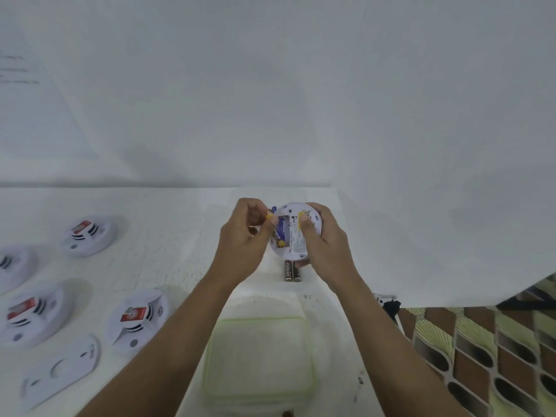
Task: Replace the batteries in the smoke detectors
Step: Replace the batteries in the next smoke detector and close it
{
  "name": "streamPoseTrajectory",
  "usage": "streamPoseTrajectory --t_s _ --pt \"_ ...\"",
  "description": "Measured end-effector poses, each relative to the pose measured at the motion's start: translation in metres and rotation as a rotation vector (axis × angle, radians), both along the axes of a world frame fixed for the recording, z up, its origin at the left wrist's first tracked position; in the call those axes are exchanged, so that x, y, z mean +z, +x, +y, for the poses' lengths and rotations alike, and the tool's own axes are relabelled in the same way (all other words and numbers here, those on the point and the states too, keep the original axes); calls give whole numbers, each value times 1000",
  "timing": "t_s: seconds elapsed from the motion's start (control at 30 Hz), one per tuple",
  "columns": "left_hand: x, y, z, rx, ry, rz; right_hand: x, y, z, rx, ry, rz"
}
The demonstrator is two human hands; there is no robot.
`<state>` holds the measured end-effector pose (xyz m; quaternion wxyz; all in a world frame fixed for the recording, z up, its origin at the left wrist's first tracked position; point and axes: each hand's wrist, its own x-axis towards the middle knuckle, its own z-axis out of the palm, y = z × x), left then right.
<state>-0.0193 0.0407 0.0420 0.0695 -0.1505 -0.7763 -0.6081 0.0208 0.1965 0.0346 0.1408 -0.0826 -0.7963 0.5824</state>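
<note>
My right hand (323,236) grips a white round smoke detector (293,233) with its back side up, thumb pressing on its label. A blue and yellow battery (280,233) lies in the open compartment. My left hand (246,236) pinches another blue and yellow battery (270,215) at the compartment's left edge. Two black batteries (291,270) lie side by side on the white table (168,224), just below the detector.
Several white smoke detectors with red stickers (88,236) (137,319) (30,314) lie at the left. A detached mounting plate (64,368) lies at the lower left. A translucent lidded box (258,356) sits between my forearms. The table edge and patterned floor (481,350) are at right.
</note>
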Motion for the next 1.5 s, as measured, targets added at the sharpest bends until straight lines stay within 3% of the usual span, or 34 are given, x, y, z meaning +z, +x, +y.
streamPoseTrajectory --t_s 0.1,0.3,0.43,0.63,0.8,0.9,1.0,1.23,1.33,1.5 --pt "-1 -7 -3 78 -32 -60 3 -3 10 -81 -83 -14" --pt "-7 -16 3 -161 -675 -204 2 -4 27 -111 -132 -22" --pt "-18 -23 19 -167 -903 -211 0 -4 31 -93 -140 -20" --pt "-25 -18 22 -100 -753 -252 -4 -1 35 -70 -187 -35" --pt "-7 -8 15 82 -592 -24 -7 1 35 -38 -225 -49" --pt "-1 -2 15 -19 -436 131 -6 1 34 -11 -243 -49" --pt "-4 0 20 -143 -511 234 -3 1 34 7 -254 -49" --pt "-5 -1 27 -130 -664 434 -3 4 43 66 -174 -43" --pt "-4 1 31 -158 -689 427 -7 2 49 72 -93 -32" --pt "-9 7 34 -163 -734 440 -6 -1 57 160 -145 -72"
